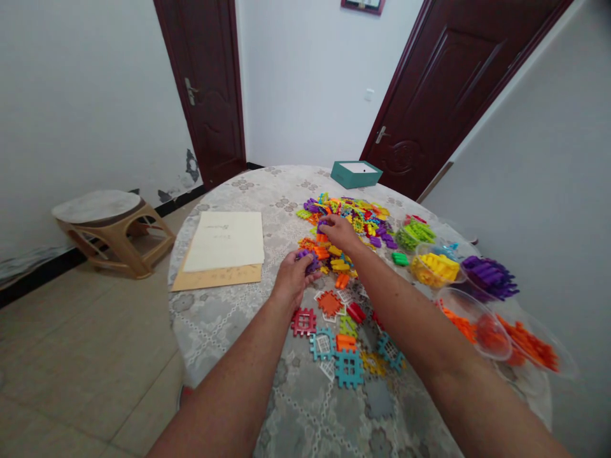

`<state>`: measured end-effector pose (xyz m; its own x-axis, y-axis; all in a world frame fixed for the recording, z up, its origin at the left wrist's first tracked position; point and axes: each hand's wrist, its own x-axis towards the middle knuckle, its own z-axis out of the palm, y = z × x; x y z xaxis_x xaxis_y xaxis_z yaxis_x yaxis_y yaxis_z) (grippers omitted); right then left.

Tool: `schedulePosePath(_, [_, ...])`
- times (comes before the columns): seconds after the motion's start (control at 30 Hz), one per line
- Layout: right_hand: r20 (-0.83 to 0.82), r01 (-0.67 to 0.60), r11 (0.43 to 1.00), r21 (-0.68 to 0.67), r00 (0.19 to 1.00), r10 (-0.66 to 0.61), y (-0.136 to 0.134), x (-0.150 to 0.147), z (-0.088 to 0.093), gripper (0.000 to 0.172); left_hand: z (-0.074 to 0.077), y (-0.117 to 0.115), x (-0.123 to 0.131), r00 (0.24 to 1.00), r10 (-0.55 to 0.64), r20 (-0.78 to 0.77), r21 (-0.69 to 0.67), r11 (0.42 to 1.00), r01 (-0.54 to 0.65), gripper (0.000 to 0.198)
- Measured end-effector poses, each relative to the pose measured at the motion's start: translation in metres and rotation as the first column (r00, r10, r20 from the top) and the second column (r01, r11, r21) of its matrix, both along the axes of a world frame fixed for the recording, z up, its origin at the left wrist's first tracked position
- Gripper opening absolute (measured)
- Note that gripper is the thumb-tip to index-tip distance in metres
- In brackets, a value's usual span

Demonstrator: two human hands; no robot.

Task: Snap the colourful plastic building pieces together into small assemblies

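Observation:
My left hand (pixel 292 275) is at the near left edge of a heap of plastic building blocks (pixel 370 213), its fingers closed around a purple block (pixel 308 258). Just beyond it, my right hand (pixel 341 230) pinches another purple block (pixel 323 226) above some orange pieces. Orange and yellow blocks (pixel 340 264) lie between and below the hands. Nearer to me are flat toothed pieces: a red window piece (pixel 304 322), an orange square (pixel 329 303) and a blue window piece (pixel 349 369). My right forearm covers part of these.
Clear tubs of sorted blocks line the table's right side: green (pixel 418 230), yellow (pixel 436 268), purple (pixel 489 275) and orange (pixel 529 343). Paper sheets (pixel 226 242) lie at the left. A green box (pixel 356 174) stands at the far edge. A stool (pixel 112 226) is beyond the table.

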<state>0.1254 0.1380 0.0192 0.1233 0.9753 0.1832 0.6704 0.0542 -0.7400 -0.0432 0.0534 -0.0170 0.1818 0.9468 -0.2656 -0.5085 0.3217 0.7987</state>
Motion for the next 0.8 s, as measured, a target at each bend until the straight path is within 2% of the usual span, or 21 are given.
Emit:
schedulePosePath(0.03, [-0.207,0.007,1.000,-0.018,0.978,-0.010,-0.012,0.003,0.002,0.027,0.002,-0.001,0.000,1.000,-0.023,-0.017,0.016,1.000,0.024,0.041])
schedulePosePath(0.1, [-0.542,-0.024,0.998,-0.050,0.841,-0.007,-0.042,0.009,0.003,0.026,0.004,-0.005,0.001,0.996,-0.075,-0.045,0.044,0.996,0.077,0.047])
schedulePosePath(0.2, [-0.752,-0.050,0.997,-0.060,0.659,-0.013,-0.094,0.016,0.000,0.033,0.007,-0.010,0.003,0.984,-0.165,-0.072,0.058,0.984,0.170,0.033])
schedulePosePath(0.27, [-0.799,-0.034,0.997,-0.071,0.601,-0.036,-0.127,0.020,-0.004,0.033,0.007,-0.013,0.004,0.971,-0.225,-0.084,0.076,0.970,0.232,0.023])
schedulePosePath(0.37, [-0.834,0.026,0.997,-0.068,0.547,-0.071,-0.163,0.024,-0.010,0.033,0.006,-0.017,0.006,0.951,-0.284,-0.121,0.131,0.945,0.299,0.022])
schedulePosePath(0.47, [-0.863,0.068,0.996,-0.061,0.498,-0.087,-0.181,0.028,-0.017,0.035,0.004,-0.021,0.009,0.930,-0.307,-0.203,0.186,0.920,0.345,0.029])
schedulePosePath(0.57, [-0.880,0.073,0.995,-0.064,0.467,-0.091,-0.186,0.028,-0.026,0.038,0.003,-0.026,0.012,0.891,-0.346,-0.294,0.238,0.877,0.418,0.034])
schedulePosePath(0.67, [-0.867,0.092,0.993,-0.069,0.488,-0.105,-0.185,0.027,-0.035,0.041,0.003,-0.030,0.014,0.859,-0.384,-0.339,0.252,0.843,0.476,0.035])
schedulePosePath(0.8, [-0.806,0.132,0.990,-0.048,0.581,-0.116,-0.187,0.027,-0.041,0.044,0.005,-0.030,0.012,0.799,-0.429,-0.422,0.230,0.801,0.552,0.041])
